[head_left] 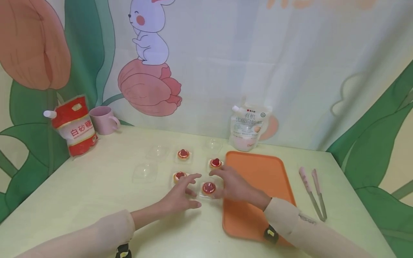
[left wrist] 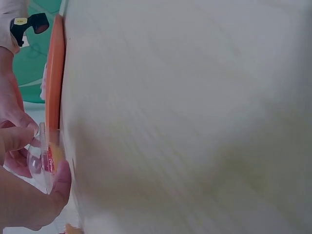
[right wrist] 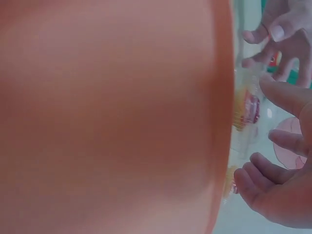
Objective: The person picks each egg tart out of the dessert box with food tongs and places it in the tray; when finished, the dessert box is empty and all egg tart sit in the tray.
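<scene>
A small red-topped tart (head_left: pixel 209 188) sits in a clear plastic box that appears covered by its domed lid (left wrist: pixel 34 163). My left hand (head_left: pixel 180 196) is at the box's left side, fingers spread and gently bent. On the other side, beside the orange tray, my right hand (head_left: pixel 237 186) has its fingers apart and loosely bent close to the box. Whether any fingertip touches the plastic I cannot tell. Another tart (head_left: pixel 179 176) lies partly behind my left hand. Farther back are a berry tart (head_left: pixel 183 154) and, near my right fingers, a third one (head_left: pixel 215 162).
Clear domed lids (head_left: pixel 145 173) lie on the table left and behind the tarts. The orange tray (head_left: pixel 267 168) lies under my right forearm, tongs (head_left: pixel 317 197) farther right. Along the back stand a red sugar pouch (head_left: pixel 77 127), a pink mug (head_left: pixel 104 121) and a white pouch (head_left: pixel 247 129).
</scene>
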Demonstrator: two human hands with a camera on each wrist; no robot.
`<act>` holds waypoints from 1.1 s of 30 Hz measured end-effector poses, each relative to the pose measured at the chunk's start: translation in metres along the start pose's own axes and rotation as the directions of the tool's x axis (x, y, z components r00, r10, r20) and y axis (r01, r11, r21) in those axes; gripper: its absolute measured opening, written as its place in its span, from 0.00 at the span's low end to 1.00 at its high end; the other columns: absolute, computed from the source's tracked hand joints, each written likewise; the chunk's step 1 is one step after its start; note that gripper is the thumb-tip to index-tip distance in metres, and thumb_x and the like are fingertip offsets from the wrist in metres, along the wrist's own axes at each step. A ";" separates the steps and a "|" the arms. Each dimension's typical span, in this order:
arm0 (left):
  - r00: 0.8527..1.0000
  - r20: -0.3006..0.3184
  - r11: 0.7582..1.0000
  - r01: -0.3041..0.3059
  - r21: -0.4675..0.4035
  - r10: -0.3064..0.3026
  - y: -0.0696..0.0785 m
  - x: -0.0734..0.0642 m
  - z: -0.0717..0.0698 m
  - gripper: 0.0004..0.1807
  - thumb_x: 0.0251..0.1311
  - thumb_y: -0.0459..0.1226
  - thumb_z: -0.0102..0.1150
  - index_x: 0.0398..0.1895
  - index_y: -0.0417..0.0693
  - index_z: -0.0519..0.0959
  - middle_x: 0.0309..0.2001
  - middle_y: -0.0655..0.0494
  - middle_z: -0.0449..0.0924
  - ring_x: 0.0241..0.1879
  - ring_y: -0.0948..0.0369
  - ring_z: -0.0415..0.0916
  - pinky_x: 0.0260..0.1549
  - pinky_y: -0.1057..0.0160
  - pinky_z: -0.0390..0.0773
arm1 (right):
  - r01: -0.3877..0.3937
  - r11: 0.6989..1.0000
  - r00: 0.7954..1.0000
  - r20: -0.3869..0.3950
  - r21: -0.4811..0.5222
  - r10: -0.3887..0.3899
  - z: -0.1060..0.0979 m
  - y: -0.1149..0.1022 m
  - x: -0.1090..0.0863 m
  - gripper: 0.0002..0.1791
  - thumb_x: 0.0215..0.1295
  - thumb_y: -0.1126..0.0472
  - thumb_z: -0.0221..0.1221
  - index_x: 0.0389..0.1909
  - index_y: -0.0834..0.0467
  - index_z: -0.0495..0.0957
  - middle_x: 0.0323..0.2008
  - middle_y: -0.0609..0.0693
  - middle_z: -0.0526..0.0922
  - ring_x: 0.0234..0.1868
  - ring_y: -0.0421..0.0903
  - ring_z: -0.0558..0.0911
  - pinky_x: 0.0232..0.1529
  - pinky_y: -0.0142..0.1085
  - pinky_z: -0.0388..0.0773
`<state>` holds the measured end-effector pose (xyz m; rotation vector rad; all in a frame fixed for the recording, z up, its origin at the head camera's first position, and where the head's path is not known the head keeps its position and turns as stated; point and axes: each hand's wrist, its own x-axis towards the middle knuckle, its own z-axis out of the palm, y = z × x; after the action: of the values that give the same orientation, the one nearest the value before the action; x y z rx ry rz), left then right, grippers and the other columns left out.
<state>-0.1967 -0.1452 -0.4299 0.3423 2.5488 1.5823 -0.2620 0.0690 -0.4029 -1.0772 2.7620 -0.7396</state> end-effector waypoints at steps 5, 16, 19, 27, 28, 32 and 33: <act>1.000 0.005 1.000 -0.023 0.017 0.023 0.001 0.000 0.003 0.45 0.50 0.26 0.72 0.73 0.46 0.63 0.64 0.35 0.63 0.43 0.52 0.81 0.36 0.65 0.80 | -0.027 0.999 0.999 0.021 0.018 0.027 0.005 -0.001 -0.001 0.36 0.47 0.56 0.78 0.59 0.59 0.77 0.58 0.60 0.78 0.60 0.60 0.75 0.61 0.57 0.73; 0.998 0.043 0.999 -0.050 0.018 0.049 0.000 0.004 0.010 0.46 0.50 0.24 0.70 0.74 0.46 0.61 0.68 0.35 0.58 0.35 0.60 0.81 0.28 0.70 0.78 | -0.034 0.998 0.999 0.030 0.044 0.033 0.004 0.001 -0.007 0.38 0.48 0.56 0.77 0.61 0.60 0.75 0.60 0.59 0.79 0.61 0.60 0.76 0.63 0.58 0.71; 0.998 0.041 0.998 -0.053 0.032 0.052 -0.001 0.006 0.012 0.46 0.51 0.23 0.69 0.74 0.45 0.60 0.69 0.36 0.58 0.34 0.62 0.79 0.27 0.70 0.78 | -0.018 0.999 1.000 0.020 0.046 0.017 0.004 0.003 -0.008 0.38 0.48 0.57 0.77 0.61 0.61 0.75 0.59 0.58 0.80 0.60 0.59 0.77 0.63 0.56 0.72; 0.992 0.013 0.989 -0.122 0.087 0.122 -0.007 0.010 0.018 0.46 0.47 0.18 0.66 0.73 0.44 0.62 0.68 0.36 0.61 0.29 0.64 0.75 0.28 0.72 0.77 | -0.017 0.999 1.000 0.023 0.048 0.015 0.004 0.005 -0.009 0.38 0.46 0.58 0.79 0.60 0.61 0.76 0.58 0.57 0.81 0.58 0.57 0.79 0.62 0.54 0.74; 0.992 0.008 0.987 -0.128 0.102 0.127 -0.008 0.010 0.019 0.46 0.46 0.18 0.66 0.72 0.44 0.63 0.67 0.36 0.62 0.29 0.63 0.75 0.28 0.72 0.76 | -0.022 0.998 0.999 0.029 0.052 0.020 0.004 0.005 -0.009 0.38 0.46 0.58 0.79 0.60 0.61 0.76 0.57 0.57 0.81 0.58 0.57 0.79 0.62 0.54 0.74; 0.990 -0.026 0.979 -0.133 0.154 0.139 -0.011 0.012 0.024 0.45 0.46 0.19 0.67 0.71 0.44 0.65 0.64 0.38 0.66 0.28 0.64 0.73 0.29 0.72 0.75 | -0.019 0.998 0.999 0.038 0.052 0.017 0.004 0.005 -0.009 0.38 0.45 0.58 0.79 0.58 0.62 0.77 0.55 0.56 0.82 0.55 0.55 0.80 0.60 0.54 0.75; 0.990 -0.036 0.977 -0.132 0.169 0.140 -0.012 0.013 0.025 0.45 0.46 0.19 0.68 0.71 0.44 0.65 0.63 0.39 0.67 0.28 0.64 0.73 0.29 0.72 0.74 | -0.014 0.999 0.999 0.038 0.051 0.012 0.004 0.004 -0.009 0.38 0.45 0.57 0.79 0.58 0.62 0.77 0.55 0.56 0.83 0.54 0.55 0.80 0.59 0.53 0.75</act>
<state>-0.2048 -0.1256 -0.4517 0.5125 2.7558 1.4385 -0.2567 0.0762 -0.4092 -1.0515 2.7009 -0.7759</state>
